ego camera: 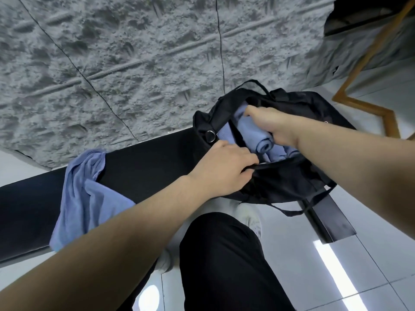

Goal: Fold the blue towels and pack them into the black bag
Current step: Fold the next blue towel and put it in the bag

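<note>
left grip [226,163] fingers curled | right grip [271,124] curled, arm extended

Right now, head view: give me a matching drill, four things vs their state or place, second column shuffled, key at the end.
Things:
1. left hand
2. right hand
3. loose blue towel
4. rolled blue towel

States or places:
A. draped unfolded over the black bench, outside the bag
B. reaching into the black bag, gripping a roll
C. holding the near rim of the bag's opening
D. inside the bag, next to other rolls

Pairs: 1-C, 2-B, 3-A, 4-D
</note>
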A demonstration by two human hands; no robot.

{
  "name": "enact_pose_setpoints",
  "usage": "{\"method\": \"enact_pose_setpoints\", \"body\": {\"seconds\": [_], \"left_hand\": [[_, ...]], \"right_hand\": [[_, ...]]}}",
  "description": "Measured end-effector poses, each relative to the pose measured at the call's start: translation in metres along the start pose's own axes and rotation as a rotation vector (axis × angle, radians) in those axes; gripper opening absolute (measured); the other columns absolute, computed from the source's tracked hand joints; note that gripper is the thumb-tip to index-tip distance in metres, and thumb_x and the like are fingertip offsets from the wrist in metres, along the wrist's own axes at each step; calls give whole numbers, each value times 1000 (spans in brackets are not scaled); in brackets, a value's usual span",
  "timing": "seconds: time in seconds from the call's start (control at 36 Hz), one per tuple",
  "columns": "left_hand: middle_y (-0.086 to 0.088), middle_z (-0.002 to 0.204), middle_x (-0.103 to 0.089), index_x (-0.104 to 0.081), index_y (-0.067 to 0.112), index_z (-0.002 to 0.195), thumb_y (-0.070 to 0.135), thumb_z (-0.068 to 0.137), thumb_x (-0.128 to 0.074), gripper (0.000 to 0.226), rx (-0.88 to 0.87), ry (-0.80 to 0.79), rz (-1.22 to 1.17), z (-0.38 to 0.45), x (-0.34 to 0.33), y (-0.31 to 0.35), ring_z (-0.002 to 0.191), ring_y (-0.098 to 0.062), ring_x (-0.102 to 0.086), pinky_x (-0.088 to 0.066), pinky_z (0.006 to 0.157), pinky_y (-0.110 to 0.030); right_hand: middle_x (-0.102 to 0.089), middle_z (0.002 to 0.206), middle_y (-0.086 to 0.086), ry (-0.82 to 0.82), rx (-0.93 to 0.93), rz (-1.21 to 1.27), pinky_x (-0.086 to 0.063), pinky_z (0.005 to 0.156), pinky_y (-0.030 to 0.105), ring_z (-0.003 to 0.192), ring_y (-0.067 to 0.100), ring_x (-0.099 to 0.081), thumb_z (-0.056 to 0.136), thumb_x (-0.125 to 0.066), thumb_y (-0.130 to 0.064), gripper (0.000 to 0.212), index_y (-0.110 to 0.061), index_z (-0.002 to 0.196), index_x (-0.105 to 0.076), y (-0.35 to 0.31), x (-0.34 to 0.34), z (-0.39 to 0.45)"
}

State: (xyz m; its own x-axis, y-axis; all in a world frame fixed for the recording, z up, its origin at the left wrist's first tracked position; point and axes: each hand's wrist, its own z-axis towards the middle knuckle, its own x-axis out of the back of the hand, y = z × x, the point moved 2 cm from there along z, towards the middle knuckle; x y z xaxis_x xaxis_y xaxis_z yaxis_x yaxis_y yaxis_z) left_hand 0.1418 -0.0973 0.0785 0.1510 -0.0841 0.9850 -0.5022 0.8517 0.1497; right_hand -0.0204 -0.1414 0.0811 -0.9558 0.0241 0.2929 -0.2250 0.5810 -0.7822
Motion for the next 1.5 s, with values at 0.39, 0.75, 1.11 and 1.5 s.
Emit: {"method": "enact_pose_setpoints", "body": {"seconds": [0.39, 0.75, 1.11, 1.5], "left_hand": [[2, 96, -57, -66, 19, 106, 29, 89, -59, 21, -13, 23, 11, -5, -7, -5, 83, -21, -57, -43, 84, -36], [-2, 137, -53, -50, 21, 141, 25, 82, -61, 59, 15, 106, 25, -8, -17, -7, 124, -21, -49, -33, 105, -33], [4, 134, -59, -59, 19, 132, 30, 84, -50, 51, 57, 56, 57, -3, -27, -9, 123, -14, -54, -35, 103, -33], [4, 120, -55, -51, 24, 136, 27, 88, -52, 48, 88, -68, 84, -7, 0, 6, 115, -16, -50, -33, 103, -34]], "right_hand": [[-58, 103, 11, 83, 42, -254, -37, 66, 29, 83, 22, -53, 106, -32, -29, 37, -8, 130, -53, 10, -16, 18], [-28, 160, 12, 86, 218, -405, -22, 114, 32, 146, 28, -27, 108, -27, -35, 53, -20, 158, -18, 23, -16, 26], [-42, 142, 26, 227, 269, -495, -40, 102, 39, 125, 41, -48, 105, -38, -30, 47, -17, 150, -35, 33, -19, 42], [-33, 147, 11, 201, 326, -588, -45, 98, 39, 119, 36, -50, 99, -41, -21, 50, -30, 148, -37, 27, -17, -4]]}}
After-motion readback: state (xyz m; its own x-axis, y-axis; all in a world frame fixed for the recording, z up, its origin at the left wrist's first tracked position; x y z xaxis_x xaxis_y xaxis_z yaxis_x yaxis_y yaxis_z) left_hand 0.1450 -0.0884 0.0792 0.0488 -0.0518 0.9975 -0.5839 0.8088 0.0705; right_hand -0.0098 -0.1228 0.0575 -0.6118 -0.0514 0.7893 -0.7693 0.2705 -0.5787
